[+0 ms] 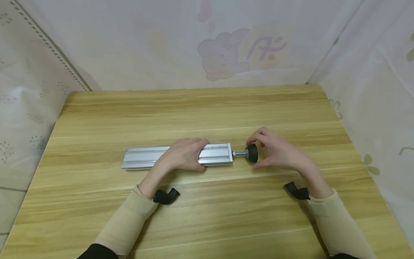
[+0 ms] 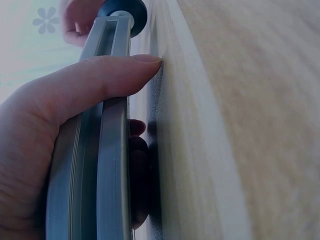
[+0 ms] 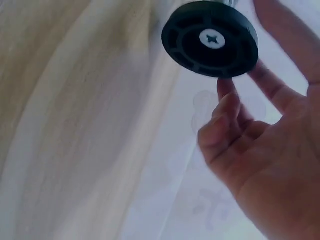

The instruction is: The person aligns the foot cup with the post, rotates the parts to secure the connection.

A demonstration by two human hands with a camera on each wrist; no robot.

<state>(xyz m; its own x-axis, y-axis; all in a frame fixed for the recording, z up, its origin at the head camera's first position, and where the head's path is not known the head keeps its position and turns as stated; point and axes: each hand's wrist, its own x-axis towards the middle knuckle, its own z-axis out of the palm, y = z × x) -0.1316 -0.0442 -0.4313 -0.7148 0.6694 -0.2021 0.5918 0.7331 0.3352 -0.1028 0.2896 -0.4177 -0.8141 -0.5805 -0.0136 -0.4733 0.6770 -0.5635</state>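
A silver aluminium extrusion profile [image 1: 215, 154] lies across the table, with a leveling foot [image 1: 252, 153] on a threaded stud [image 1: 240, 153] at its right end. My left hand [image 1: 182, 154] grips the profile right of its middle. In the left wrist view the thumb [image 2: 115, 75] crosses its slotted side, and other fingertips show beyond its edge. My right hand [image 1: 275, 149] curls around the black foot, thumb at the near side of its rim and forefinger at the far side. The right wrist view shows the foot's ribbed underside with a cross-head screw [image 3: 212, 39] in its centre.
The wood-grain table [image 1: 226, 216] is bordered by pale printed cloth [image 1: 145, 46] at the back and both sides. A black strap end [image 1: 166, 196] sticks out at the left wrist, and another [image 1: 296, 191] at the right wrist.
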